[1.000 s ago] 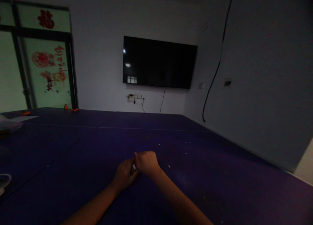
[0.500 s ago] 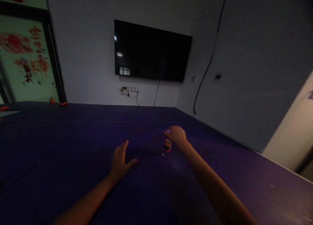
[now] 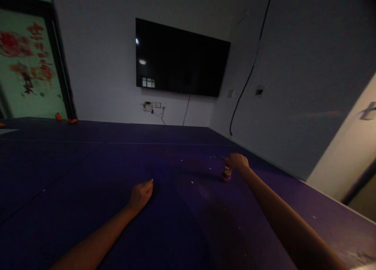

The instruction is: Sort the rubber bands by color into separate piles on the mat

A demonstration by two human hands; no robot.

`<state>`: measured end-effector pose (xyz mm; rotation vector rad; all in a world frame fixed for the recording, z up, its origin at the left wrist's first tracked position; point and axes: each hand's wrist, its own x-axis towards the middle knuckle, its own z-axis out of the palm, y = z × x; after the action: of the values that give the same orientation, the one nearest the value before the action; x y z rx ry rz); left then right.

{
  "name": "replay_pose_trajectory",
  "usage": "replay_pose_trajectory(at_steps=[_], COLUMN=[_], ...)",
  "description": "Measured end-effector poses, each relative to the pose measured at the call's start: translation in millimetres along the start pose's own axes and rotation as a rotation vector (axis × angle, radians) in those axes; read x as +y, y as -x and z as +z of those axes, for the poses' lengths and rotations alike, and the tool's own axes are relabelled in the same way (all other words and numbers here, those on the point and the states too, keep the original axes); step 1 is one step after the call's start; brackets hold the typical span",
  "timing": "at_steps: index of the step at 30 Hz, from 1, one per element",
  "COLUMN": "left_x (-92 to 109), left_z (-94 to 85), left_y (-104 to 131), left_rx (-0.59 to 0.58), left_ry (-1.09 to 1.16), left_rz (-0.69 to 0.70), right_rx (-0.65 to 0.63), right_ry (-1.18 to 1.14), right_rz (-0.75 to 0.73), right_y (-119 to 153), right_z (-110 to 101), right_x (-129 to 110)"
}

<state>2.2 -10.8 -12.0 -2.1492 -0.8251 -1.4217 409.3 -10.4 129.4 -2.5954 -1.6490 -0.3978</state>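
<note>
On or just above the purple surface [image 3: 164,160]: small colourful container [image 3: 226,175], nearly upright, held by the top in right hand [image 3: 237,161]. Well apart: left hand [image 3: 141,195], curled narrow, nothing visible inside. Keep base level; loosen only once steady.

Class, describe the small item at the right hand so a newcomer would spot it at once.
Find the black television on the wall, then drop to the purple surface below it. Right of the middle, below the right hand, is a small multicoloured item. Its bright pink and yellow patches set it apart from the tiny white scraps nearby.
</note>
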Motion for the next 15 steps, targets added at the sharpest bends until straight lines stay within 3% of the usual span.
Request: replay_pose_trajectory(at_steps=[9, 15], left_x=[13, 38], left_z=[-17.9, -48.6], left_y=[-5, -34], left_rx=[-0.069, -0.104], left_ry=[-0.012, -0.010], left_rz=[0.235, 0.477], right_rx=[-0.017, -0.054], right_ry=[0.011, 0.037], right_rz=[-0.004, -0.055], right_y=[4, 10], right_z=[-1, -10], right_x=[1, 4])
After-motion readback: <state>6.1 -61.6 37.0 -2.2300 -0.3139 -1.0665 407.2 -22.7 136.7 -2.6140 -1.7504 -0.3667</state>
